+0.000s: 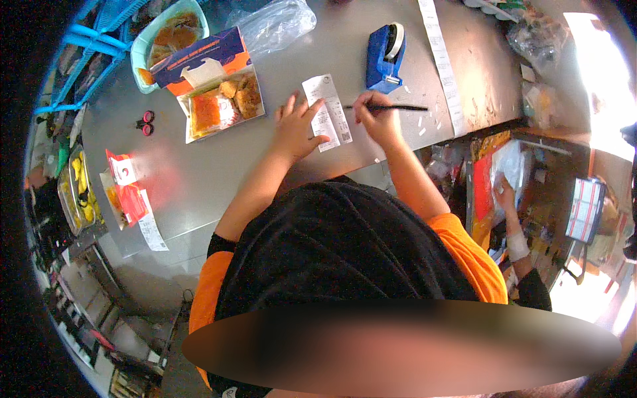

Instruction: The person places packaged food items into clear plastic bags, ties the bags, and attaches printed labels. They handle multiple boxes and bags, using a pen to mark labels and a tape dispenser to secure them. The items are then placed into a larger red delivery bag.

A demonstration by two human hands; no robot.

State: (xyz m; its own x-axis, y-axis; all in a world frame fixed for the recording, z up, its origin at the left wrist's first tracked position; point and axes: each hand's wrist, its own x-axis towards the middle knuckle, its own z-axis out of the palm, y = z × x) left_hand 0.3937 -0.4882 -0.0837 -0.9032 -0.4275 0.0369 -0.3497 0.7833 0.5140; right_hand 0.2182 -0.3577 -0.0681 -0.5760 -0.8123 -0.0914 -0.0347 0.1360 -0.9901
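A printed paper receipt (332, 107) lies on the metal counter (239, 169). My left hand (298, 124) rests flat on the receipt's left side, fingers apart. Just right of the paper, my right hand (375, 117) grips a slim black pen (410, 107), held nearly level. A blue tape dispenser (378, 59) stands beyond my right hand. Left of my left hand sits an opened cardboard meal box (199, 62) with fried chicken pieces (246, 97) and an orange-topped item (205, 112) inside.
A long receipt strip (443, 64) crosses the counter's right side. Small scissors (146, 123), a red-and-white food packet (127, 191) and a pale blue tub (137, 59) are at the left. Clear plastic bags (283, 25) lie at the far edge. Another person's hand (505, 191) is at the right.
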